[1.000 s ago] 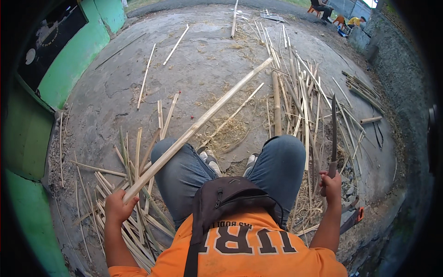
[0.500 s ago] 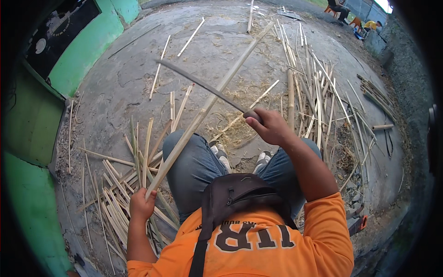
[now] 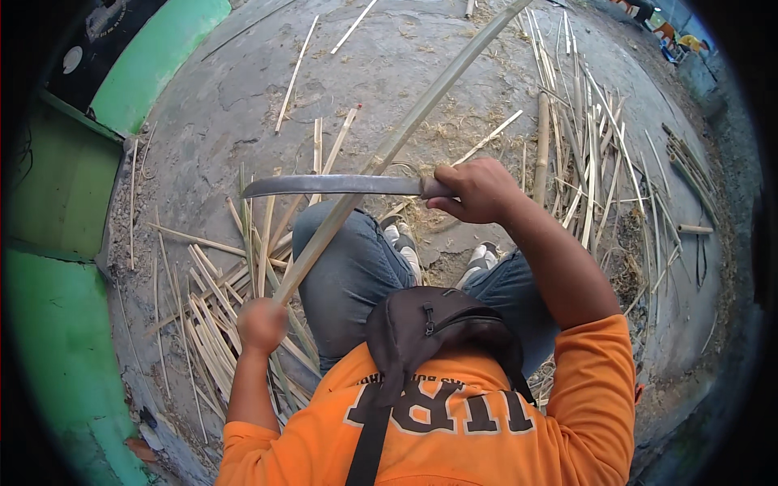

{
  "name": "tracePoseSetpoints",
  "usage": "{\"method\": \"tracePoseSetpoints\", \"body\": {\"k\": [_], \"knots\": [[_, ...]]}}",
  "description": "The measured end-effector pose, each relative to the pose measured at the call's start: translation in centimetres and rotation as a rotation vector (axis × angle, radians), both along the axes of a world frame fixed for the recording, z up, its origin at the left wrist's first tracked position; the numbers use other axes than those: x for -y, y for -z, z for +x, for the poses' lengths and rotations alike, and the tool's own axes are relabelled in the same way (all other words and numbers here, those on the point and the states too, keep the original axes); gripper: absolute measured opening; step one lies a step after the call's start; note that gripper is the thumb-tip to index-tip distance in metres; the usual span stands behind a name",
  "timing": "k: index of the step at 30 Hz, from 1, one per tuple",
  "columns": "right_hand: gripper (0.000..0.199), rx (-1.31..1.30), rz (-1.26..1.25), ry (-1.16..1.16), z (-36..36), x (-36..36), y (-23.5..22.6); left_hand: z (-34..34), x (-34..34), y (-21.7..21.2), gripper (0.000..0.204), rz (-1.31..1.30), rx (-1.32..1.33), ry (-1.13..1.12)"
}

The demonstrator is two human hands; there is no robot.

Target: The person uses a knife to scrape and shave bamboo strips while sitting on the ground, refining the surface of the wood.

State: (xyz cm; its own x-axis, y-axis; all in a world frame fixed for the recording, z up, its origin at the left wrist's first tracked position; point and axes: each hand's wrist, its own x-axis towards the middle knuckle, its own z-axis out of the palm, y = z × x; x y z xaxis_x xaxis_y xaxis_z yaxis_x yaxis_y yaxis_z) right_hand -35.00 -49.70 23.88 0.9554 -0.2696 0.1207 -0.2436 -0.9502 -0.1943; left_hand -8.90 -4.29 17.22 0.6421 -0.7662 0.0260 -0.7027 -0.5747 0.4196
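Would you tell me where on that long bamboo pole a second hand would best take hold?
Probably the bare stretch of the bamboo pole beyond the machete, coming from the person's right: the left hand holds its near end, and the blade crosses it mid-length.

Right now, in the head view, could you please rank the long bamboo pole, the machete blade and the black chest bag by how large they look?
1. The long bamboo pole, reaching from the left hand to the top edge.
2. and 3. The machete blade in the right hand and the black chest bag: unsure, because the bag sits nearer the camera.

dull metal blade [image 3: 332,185], smooth bamboo pole [image 3: 405,138]
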Motion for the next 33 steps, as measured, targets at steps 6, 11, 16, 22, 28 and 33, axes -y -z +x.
{"method": "tracePoseSetpoints", "body": {"k": [6, 11, 16, 22, 28, 33], "knots": [[0.05, 0.217, 0.028, 0.023, -0.1, -0.2, 3.1, -1.3, 0.4, -0.2, 0.072, -0.025, -0.021, -0.009], [0.05, 0.144, 0.02, 0.013, 1.1, -1.9, 3.5, -2.1, -0.1, 0.5, 0.072, -0.015, -0.033, -0.025], [0.046, 0.26, -0.018, 0.046, 1.3, 0.8, 4.0, -1.7, 0.0, 2.0, 0.07, -0.099, -0.061, -0.026], [0.046, 0.338, 0.076, 0.218, 1.2, 0.1, 3.7, -1.5, -0.2, 2.2, 0.068, -0.11, -0.03, 0.005], [0.047, 0.203, -0.005, 0.05, 0.9, 0.0, 3.4, -1.0, -0.2, 0.6, 0.066, -0.039, 0.021, 0.02], [0.047, 0.248, 0.054, 0.109, 0.8, 1.6, 4.7, 0.2, 0.7, 0.8, 0.065, -0.038, 0.028, 0.031]]}}
